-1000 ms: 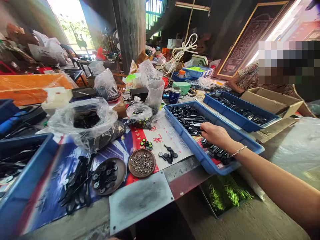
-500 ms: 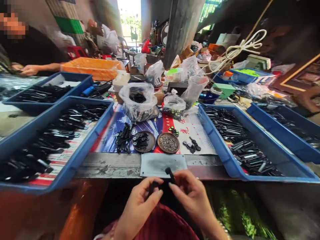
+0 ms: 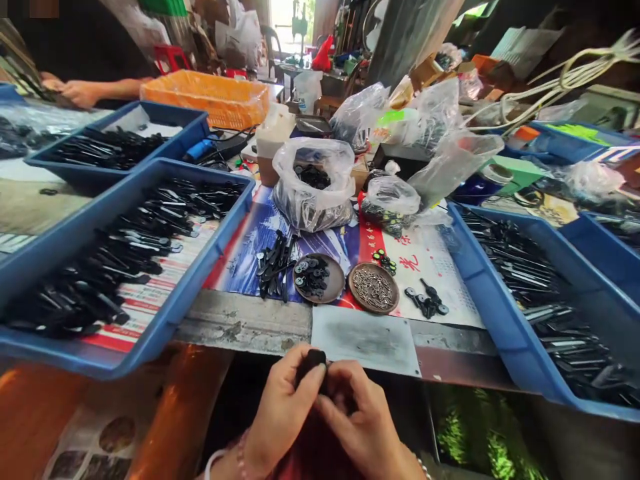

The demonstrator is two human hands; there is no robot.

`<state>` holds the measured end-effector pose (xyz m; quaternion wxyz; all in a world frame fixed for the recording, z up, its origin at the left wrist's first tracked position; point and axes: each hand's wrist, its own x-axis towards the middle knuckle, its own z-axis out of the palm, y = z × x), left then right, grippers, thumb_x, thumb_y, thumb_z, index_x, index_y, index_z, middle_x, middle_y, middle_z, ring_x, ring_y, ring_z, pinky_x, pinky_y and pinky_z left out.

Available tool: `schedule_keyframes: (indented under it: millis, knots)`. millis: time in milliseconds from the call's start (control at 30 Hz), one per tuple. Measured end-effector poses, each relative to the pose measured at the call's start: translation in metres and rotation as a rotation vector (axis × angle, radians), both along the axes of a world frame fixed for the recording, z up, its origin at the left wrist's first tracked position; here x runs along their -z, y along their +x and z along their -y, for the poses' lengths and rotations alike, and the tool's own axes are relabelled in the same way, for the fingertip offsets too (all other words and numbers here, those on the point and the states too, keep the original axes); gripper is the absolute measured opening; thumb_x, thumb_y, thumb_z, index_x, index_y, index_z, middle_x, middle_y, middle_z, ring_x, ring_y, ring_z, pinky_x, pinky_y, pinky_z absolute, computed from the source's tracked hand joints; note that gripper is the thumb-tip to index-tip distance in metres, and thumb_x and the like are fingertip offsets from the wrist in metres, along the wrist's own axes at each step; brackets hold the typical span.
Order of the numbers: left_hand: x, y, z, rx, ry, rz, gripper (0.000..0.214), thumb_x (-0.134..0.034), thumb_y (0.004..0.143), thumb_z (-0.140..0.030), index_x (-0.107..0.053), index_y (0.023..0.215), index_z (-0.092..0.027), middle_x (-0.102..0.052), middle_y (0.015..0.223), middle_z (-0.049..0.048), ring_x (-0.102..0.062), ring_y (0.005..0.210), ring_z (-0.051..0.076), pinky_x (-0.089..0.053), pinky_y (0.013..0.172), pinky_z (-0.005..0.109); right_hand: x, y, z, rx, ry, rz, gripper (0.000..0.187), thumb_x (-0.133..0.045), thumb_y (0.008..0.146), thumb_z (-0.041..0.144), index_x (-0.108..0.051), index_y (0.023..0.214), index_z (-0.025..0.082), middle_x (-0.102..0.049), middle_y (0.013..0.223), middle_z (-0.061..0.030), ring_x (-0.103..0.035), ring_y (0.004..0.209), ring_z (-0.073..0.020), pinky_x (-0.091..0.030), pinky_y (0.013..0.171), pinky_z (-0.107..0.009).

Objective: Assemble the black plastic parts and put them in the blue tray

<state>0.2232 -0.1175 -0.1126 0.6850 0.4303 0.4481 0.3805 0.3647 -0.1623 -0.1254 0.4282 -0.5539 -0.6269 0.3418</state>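
Both my hands meet just below the table's front edge, pinching a small black plastic part point(image 3: 311, 361) between them. My left hand point(image 3: 280, 413) curls its thumb and fingers round the part's left side. My right hand point(image 3: 357, 417) closes on it from the right; most of the part is hidden by the fingers. Ahead on the table lie a loose pile of black strips point(image 3: 274, 263), a dish of black discs point(image 3: 315, 277) and a dish of small screws point(image 3: 373, 288). A grey metal plate point(image 3: 367, 339) lies right beyond my hands.
Blue trays of black parts stand at left point(image 3: 165, 313), far left point(image 3: 150, 113) and right point(image 3: 493, 313). Plastic bags of parts point(image 3: 313, 187) sit mid-table, an orange crate point(image 3: 220, 100) behind. Another person's hands point(image 3: 75, 90) work at the far left.
My right hand left the right blue tray and came to my left hand near my lap. The view swung left and down. The black part now sits lower in my fingers.
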Motion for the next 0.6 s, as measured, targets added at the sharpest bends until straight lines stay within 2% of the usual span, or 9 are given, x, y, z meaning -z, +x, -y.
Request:
schedule_keyframes:
  millis: [100,233,400,500,600]
  knots:
    - [0.006,-0.013,-0.009,-0.068,-0.09,0.048,0.024,-0.065,0.089,-0.037,-0.061,0.079,-0.016,-0.052,0.064,-0.0036,-0.041,0.054,0.008,-0.036,0.051,0.018,-0.012,0.013,-0.025,-0.143,0.046,0.133,0.004,-0.061,0.094,0.026,-0.059,0.092,0.022,-0.063,0.073,0.0011,-0.056,0.056,-0.0134,-0.044,0.052,-0.023]
    - [0.01,-0.025,-0.018,-0.085,-0.165,0.072,0.027,-0.063,0.09,-0.04,-0.064,0.081,-0.014,-0.065,0.069,0.0009,-0.039,0.046,0.005,-0.028,0.044,0.017,-0.026,0.048,-0.082,-0.121,0.106,0.366,0.01,-0.055,0.099,0.026,-0.061,0.095,0.019,-0.065,0.084,-0.0044,-0.061,0.069,-0.0163,-0.048,0.064,-0.026]
    - [0.013,-0.024,-0.015,-0.025,-0.302,0.168,0.032,-0.066,0.088,-0.046,-0.064,0.083,-0.014,-0.068,0.063,0.0022,-0.037,0.04,0.003,-0.022,0.04,0.017,-0.023,0.077,-0.151,-0.233,0.082,0.717,0.013,-0.052,0.098,0.019,-0.065,0.1,0.017,-0.066,0.095,-0.0087,-0.064,0.086,-0.021,-0.05,0.078,-0.031]
    - [0.016,-0.023,-0.012,0.007,-0.333,0.17,0.034,-0.069,0.086,-0.047,-0.065,0.089,-0.014,-0.069,0.063,0.0022,-0.038,0.041,0.004,-0.021,0.04,0.017,-0.021,0.077,-0.173,-0.323,0.082,0.868,0.019,-0.052,0.098,0.015,-0.066,0.111,0.015,-0.066,0.107,-0.0121,-0.063,0.096,-0.023,-0.05,0.087,-0.034]
    - [0.019,-0.024,-0.012,0.05,-0.331,0.16,0.035,-0.069,0.087,-0.047,-0.065,0.09,-0.013,-0.069,0.064,0.0028,-0.038,0.041,0.003,-0.021,0.041,0.017,-0.022,0.073,-0.182,-0.394,0.073,0.944,0.022,-0.052,0.098,0.015,-0.067,0.114,0.013,-0.065,0.11,-0.0145,-0.061,0.1,-0.0257,-0.047,0.088,-0.036]
